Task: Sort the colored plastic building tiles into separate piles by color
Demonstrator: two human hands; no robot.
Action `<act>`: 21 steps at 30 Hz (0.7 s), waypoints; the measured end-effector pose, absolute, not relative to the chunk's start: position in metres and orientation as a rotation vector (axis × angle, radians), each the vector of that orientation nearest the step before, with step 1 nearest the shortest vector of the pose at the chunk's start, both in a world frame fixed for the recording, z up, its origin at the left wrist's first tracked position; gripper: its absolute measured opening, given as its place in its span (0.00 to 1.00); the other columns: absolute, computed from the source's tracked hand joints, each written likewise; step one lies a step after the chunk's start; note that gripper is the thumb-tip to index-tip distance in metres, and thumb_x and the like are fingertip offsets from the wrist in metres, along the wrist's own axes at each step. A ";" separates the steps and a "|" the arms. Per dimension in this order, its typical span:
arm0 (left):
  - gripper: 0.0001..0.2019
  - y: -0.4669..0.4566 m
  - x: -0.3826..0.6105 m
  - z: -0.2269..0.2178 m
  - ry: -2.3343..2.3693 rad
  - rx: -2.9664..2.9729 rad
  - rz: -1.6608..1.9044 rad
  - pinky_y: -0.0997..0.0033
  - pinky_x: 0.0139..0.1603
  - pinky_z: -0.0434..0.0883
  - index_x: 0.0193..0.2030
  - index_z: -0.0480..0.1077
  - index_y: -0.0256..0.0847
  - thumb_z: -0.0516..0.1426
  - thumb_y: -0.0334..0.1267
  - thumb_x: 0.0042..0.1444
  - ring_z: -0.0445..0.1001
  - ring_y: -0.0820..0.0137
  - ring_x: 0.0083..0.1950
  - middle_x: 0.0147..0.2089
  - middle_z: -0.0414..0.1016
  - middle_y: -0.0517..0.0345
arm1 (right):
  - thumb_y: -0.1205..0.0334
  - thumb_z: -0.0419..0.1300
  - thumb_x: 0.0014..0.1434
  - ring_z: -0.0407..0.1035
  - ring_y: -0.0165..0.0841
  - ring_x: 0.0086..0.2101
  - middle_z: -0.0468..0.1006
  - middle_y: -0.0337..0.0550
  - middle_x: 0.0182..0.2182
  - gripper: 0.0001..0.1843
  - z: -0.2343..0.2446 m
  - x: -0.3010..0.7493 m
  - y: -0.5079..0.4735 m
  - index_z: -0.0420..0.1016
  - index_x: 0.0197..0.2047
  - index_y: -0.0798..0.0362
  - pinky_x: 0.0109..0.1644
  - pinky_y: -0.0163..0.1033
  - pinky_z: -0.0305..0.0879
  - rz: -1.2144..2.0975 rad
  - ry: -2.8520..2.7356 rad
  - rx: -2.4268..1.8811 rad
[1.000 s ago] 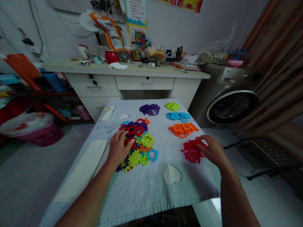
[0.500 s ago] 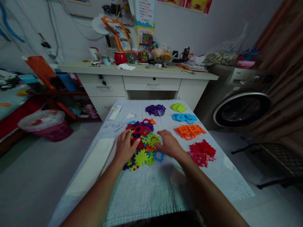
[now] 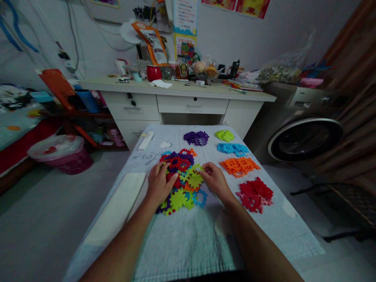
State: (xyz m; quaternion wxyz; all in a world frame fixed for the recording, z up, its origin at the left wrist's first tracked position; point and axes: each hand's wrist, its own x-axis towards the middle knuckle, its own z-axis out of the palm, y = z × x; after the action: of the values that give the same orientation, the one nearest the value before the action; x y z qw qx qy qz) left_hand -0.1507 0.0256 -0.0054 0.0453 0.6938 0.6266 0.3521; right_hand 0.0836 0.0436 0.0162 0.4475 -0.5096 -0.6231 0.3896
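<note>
A mixed heap of flat plastic snowflake pieces [image 3: 182, 178] in several colours lies on a pale blue towel [image 3: 188, 235] over a small table. My left hand [image 3: 160, 182] rests flat on the heap's left side, fingers stretched out. My right hand [image 3: 216, 180] is at the heap's right edge, its fingertips pinched on a yellow-green piece [image 3: 196, 174]. Sorted groups lie to the right: red [image 3: 255, 192], orange [image 3: 239, 165], blue [image 3: 232, 148], light green [image 3: 225, 135] and purple [image 3: 196, 138].
A white tube [image 3: 146, 141] lies at the towel's far left. Behind stands a cluttered white desk [image 3: 176, 100] with drawers. A washing machine [image 3: 305, 133] is at the right, a pink bin [image 3: 58, 154] at the left, and a black chair [image 3: 349, 199] at the right.
My right hand left the red group and moved left to the mixed heap, where its fingers closed on a yellow-green piece. My left hand stayed on the heap.
</note>
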 end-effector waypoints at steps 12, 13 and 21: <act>0.25 0.022 -0.149 0.002 1.757 2.087 1.090 0.48 0.67 0.60 0.59 0.65 0.40 0.52 0.53 0.60 0.63 0.56 0.65 0.62 0.64 0.44 | 0.68 0.54 0.50 0.65 0.34 0.31 0.71 0.42 0.30 0.06 0.005 0.098 0.054 0.70 0.33 0.53 0.39 0.39 0.62 0.302 -1.594 -1.484; 0.25 0.022 -0.150 0.003 1.739 2.082 1.087 0.48 0.67 0.60 0.59 0.65 0.40 0.52 0.53 0.60 0.62 0.56 0.65 0.62 0.64 0.45 | 0.70 0.53 0.49 0.65 0.35 0.33 0.71 0.43 0.31 0.08 0.004 0.098 0.054 0.71 0.33 0.53 0.40 0.40 0.63 0.291 -1.627 -1.490; 0.43 0.014 -0.166 0.015 1.770 2.111 0.854 0.40 0.69 0.53 0.67 0.56 0.45 0.62 0.61 0.47 0.51 0.47 0.72 0.70 0.52 0.42 | 0.77 0.50 0.46 0.68 0.39 0.41 0.73 0.49 0.38 0.19 -0.001 0.099 0.051 0.73 0.39 0.54 0.49 0.43 0.65 0.300 -1.776 -1.502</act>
State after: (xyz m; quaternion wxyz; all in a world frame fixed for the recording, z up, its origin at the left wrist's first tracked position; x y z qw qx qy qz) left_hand -0.1659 0.0138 0.0150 0.1281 0.7259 0.6085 0.2937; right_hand 0.0988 0.0510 -0.0014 0.3877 -0.5903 -0.6981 0.1180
